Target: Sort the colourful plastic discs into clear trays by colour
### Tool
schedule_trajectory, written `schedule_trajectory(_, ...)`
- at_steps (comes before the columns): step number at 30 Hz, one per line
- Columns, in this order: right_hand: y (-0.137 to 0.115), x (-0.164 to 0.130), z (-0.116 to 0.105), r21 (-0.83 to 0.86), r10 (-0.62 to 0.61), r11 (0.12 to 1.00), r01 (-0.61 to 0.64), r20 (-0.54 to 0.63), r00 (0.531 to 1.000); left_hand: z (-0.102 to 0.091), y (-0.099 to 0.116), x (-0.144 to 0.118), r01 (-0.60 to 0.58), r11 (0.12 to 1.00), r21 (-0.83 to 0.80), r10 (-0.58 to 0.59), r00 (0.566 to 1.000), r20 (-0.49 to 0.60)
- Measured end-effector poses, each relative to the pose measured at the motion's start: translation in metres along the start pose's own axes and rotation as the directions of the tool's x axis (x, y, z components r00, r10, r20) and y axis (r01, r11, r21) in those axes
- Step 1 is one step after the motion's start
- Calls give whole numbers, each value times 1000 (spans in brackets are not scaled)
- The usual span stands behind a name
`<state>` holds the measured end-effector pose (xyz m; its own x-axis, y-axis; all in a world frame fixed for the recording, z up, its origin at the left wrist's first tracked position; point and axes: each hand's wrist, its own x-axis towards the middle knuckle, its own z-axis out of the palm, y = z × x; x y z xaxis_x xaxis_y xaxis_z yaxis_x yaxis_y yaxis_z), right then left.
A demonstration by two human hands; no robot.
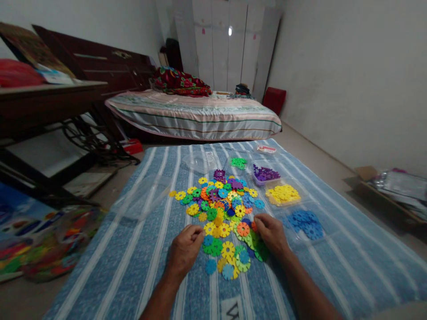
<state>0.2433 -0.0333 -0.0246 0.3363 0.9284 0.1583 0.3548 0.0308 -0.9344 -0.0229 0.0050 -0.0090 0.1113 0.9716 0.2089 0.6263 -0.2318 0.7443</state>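
Note:
A loose pile of notched plastic flower discs [220,202] in yellow, green, blue, orange and purple lies on the striped cloth. My left hand [187,246] is closed at the near left side of the pile, fingers curled and thumb pressed against them; whatever it may hold is hidden. On the right side my right hand [271,233] bends over the pile, its fingertips closed at the edge of an orange disc [254,226], mostly covered by the fingers. Close by are another orange disc [243,229] and several light green discs [254,242].
Clear trays along the right hold blue discs [305,223], yellow discs [283,194], purple discs [265,173] and green discs [238,163]. Transparent lids [143,200] lie at left. Beyond stand a bed [200,118] and, leftward, a dark table [40,104].

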Motion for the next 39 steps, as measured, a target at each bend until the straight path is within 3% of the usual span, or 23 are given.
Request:
schedule_trajectory(15, -5, 9, -2, 216, 188, 958, -186, 10, 982, 1, 7, 0, 52, 998, 29, -53, 999, 5)
schedule_trajectory(21, 1, 11, -3, 254, 187, 948, -192, 45, 981, 1, 10, 3, 87, 996, 12, -88, 994, 66)
schedule_trajectory(27, -4, 11, -3, 230, 190, 953, -196, 50, 981, 10, 23, 10, -77, 984, 162, 78, 997, -1)
schedule_trajectory(32, -7, 10, -3, 209, 182, 960, -188, 46, 982, 32, 26, 22, -240, 932, 270, 274, 957, -98)
schedule_trajectory(39, -5, 11, -3, 204, 169, 964, -172, 32, 985, 52, 15, 24, -292, 895, 336, 324, 945, -44)
